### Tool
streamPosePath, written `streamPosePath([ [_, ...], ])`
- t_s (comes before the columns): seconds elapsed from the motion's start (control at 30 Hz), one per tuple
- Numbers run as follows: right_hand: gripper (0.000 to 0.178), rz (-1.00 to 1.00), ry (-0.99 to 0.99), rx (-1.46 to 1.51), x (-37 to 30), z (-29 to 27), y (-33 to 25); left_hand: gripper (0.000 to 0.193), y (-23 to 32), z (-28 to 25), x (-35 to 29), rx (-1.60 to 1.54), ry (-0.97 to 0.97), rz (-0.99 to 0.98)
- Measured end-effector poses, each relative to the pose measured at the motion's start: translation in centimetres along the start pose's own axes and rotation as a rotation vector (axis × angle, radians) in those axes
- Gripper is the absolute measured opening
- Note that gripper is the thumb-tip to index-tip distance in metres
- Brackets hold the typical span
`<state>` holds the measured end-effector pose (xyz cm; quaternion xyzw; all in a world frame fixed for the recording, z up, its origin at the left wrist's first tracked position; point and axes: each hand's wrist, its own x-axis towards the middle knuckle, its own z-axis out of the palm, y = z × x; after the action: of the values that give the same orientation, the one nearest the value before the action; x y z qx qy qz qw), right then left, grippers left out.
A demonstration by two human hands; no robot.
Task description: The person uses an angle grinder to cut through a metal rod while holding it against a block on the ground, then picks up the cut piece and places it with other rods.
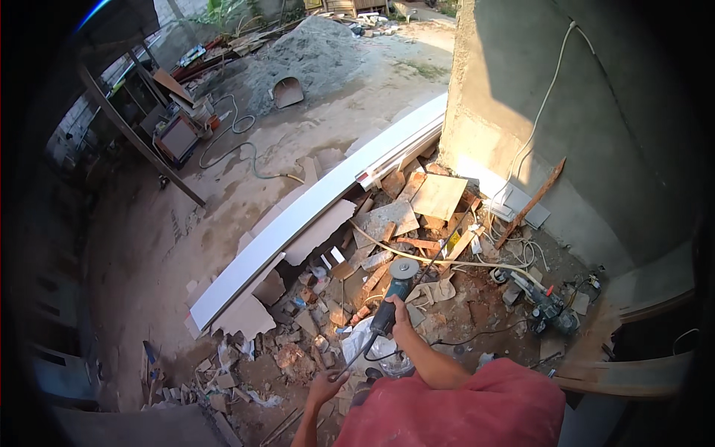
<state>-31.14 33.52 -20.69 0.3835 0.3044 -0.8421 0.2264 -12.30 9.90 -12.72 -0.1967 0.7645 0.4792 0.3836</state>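
My right hand [401, 319] is wrapped round the body of an angle grinder [386, 307], a teal and black tool with a round grey disc [404, 269] at its far end. The disc points away from me, above a heap of rubble. Lower and to the left, my left hand [328, 386] is closed on the dark power cord [359, 357] that runs from the grinder's rear. Beneath the grinder lies a crumpled white plastic sack [360, 344].
A long white panel [290, 221] slants across the rubble [305, 320]. Another teal power tool [553, 313] lies at right among cables [514, 266]. A wooden stick [532, 203] leans against the grey wall [596, 127]. Beyond are a hose [255, 160] and a sand pile [316, 56].
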Motion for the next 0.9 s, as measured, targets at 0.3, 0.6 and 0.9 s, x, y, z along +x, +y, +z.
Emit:
streamPosePath([
  [0.3,0.032,-0.173,-0.017,-0.125,-1.0,3.4,-4.9,0.046,-7.7,-2.8,1.4,0.287,0.59,0.157],
  [0.6,0.031,-0.445,0.031,-0.241,-3.0,3.6,-7.8,0.057,-18.5,-8.1,1.3,0.392,0.569,0.173],
  [0.9,0.027,-0.583,0.099,-0.487,-3.5,3.4,-3.6,0.057,-5.9,-2.2,17.1,0.384,0.392,0.468],
])
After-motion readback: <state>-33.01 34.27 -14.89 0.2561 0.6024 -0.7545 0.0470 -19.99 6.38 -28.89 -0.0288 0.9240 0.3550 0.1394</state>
